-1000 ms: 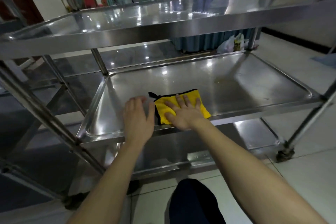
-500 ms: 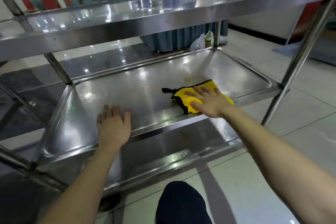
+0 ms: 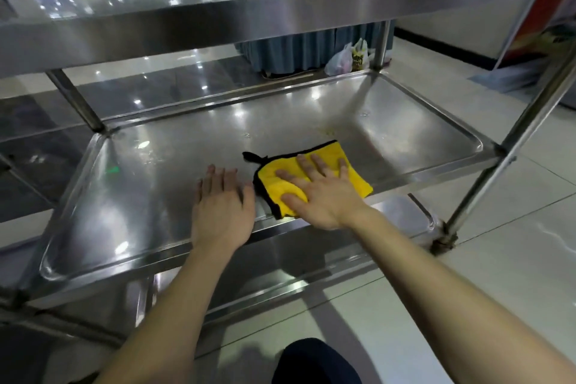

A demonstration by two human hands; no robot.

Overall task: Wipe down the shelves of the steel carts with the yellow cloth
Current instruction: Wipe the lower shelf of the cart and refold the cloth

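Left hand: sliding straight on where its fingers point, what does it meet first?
Probably only bare shelf up to its far rim; from the left hand that line seems to pass just left of the yellow cloth.

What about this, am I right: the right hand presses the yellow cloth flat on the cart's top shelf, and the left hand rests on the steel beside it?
Not quite. The head view shows the yellow cloth on the middle shelf, beneath the top shelf, not on it. The rest holds: the right hand presses it flat, and the left hand rests on the steel beside it.
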